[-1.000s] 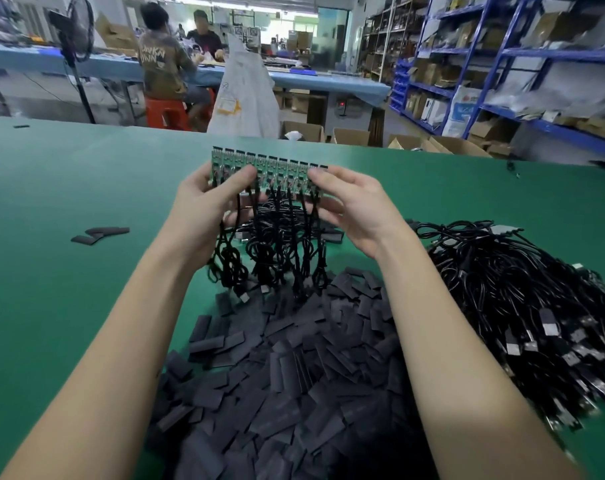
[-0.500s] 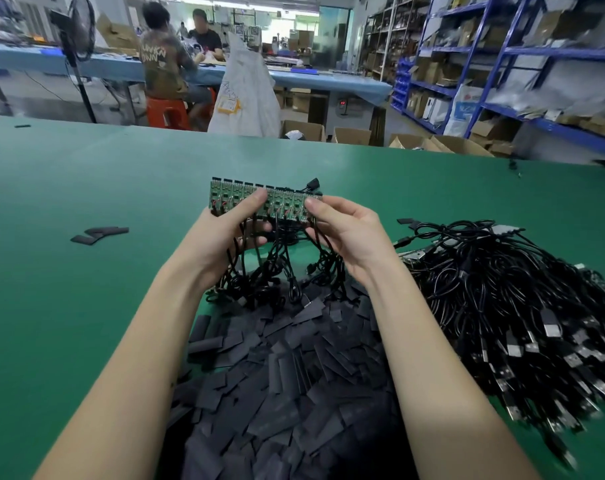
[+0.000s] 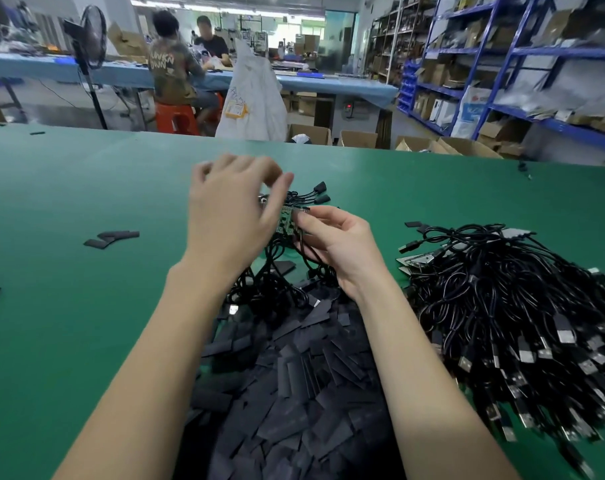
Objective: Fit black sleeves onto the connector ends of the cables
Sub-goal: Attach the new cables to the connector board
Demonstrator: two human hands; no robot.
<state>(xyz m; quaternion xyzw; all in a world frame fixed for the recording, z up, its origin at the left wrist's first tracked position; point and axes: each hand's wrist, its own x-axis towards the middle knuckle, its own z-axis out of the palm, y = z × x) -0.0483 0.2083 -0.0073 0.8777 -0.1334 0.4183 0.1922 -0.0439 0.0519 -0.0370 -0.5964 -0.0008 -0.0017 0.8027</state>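
A strip of small green circuit boards (image 3: 284, 218) with black cables (image 3: 277, 271) hanging from it is low over the table, mostly hidden behind my hands. My right hand (image 3: 335, 244) pinches the strip's right end between thumb and fingers. My left hand (image 3: 232, 209) is blurred, lifted in front of the strip with its fingers loose, and holds nothing. Two black plugs (image 3: 320, 192) stick out behind the strip. A big heap of flat black sleeves (image 3: 294, 375) lies between my forearms.
A large pile of black cables with USB ends (image 3: 519, 306) fills the green table (image 3: 69, 306) at right. A few loose sleeves (image 3: 114, 237) lie at left. Beyond the far edge are cardboard boxes, blue shelving, a fan and two seated people.
The board strip came down from chest height toward the table and turned nearly end-on. My left hand let go of its left end and lifted; my right hand kept its hold.
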